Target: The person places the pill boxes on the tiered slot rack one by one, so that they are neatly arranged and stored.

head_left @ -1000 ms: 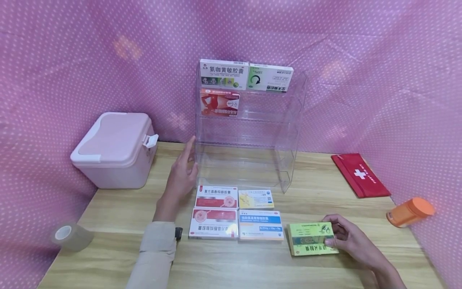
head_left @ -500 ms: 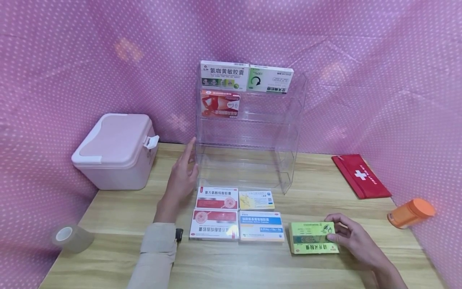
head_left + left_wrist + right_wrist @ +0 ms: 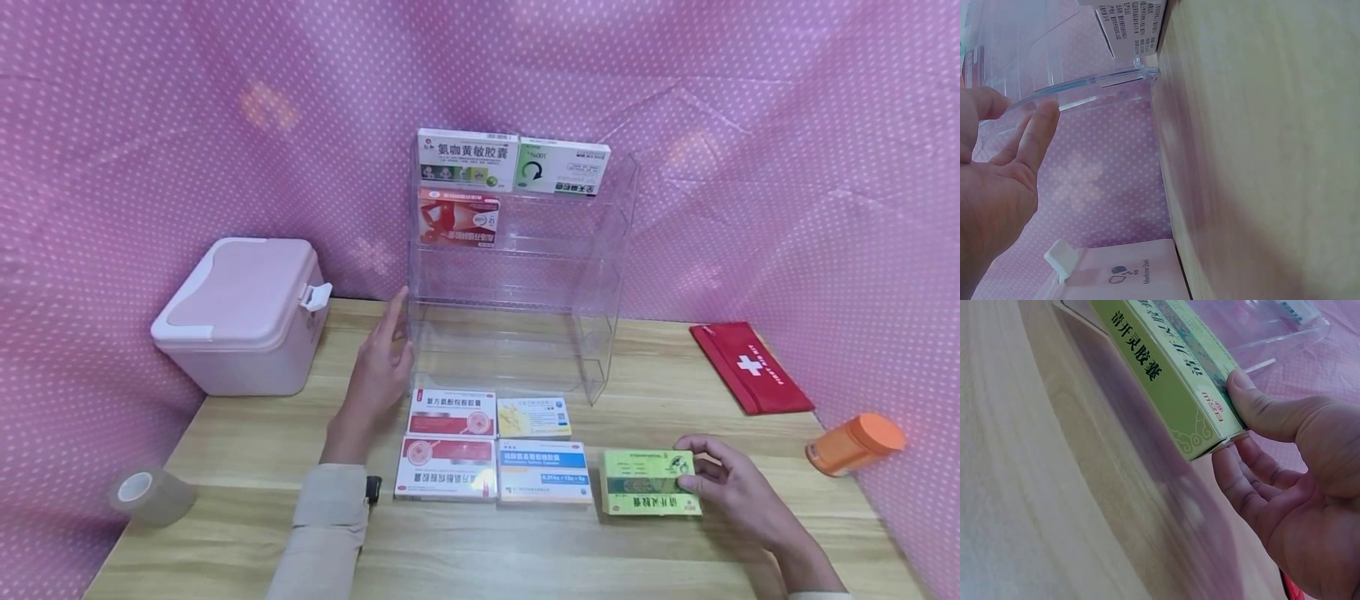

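Observation:
In the head view my right hand pinches the right end of a green medicine box, thumb on its front and fingers behind. The right wrist view shows this green box held above the wooden table, over its shadow. My left hand touches the left side of a clear acrylic display rack; in the left wrist view its fingers are extended against the panel edge. Upper tiers of the rack hold a white capsule box, a white-green box and a red box.
Two red-white boxes, a yellow-white box and a blue-white box lie before the rack. A pink medicine chest and tape roll stand left. A red first aid pouch and orange bottle lie right.
My right hand has lifted the green box slightly and turned its front more toward the head camera. The left hand stays at the rack's side.

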`<state>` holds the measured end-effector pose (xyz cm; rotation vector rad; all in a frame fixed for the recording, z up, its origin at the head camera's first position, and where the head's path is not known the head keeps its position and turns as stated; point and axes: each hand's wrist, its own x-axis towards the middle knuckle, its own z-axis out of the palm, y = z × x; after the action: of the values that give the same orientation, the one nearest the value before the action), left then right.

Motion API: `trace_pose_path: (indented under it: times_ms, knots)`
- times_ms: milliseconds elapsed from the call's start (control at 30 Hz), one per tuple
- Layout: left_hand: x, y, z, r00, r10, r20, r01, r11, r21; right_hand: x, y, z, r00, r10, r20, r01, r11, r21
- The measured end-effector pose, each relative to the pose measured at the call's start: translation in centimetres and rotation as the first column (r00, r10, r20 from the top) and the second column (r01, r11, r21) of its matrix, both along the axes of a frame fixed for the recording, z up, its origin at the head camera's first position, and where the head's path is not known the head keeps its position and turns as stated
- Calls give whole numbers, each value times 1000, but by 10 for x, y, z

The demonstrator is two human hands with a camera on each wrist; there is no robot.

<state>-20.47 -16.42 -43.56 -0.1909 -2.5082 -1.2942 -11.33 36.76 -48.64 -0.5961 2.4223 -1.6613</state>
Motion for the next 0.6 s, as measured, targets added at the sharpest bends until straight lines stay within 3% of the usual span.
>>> trace_pose_path:
  times_ms: [267,600]
  knots:
    - [0,0,0,1000,5,-8,-5,1000,-6,-5,-2,5,1000,14,12,-13,999,-47]
    - [0,0,1,1000,4,-9,-4,1000,-13,-16,-7,22,998,-57,-5,57,998,-16]
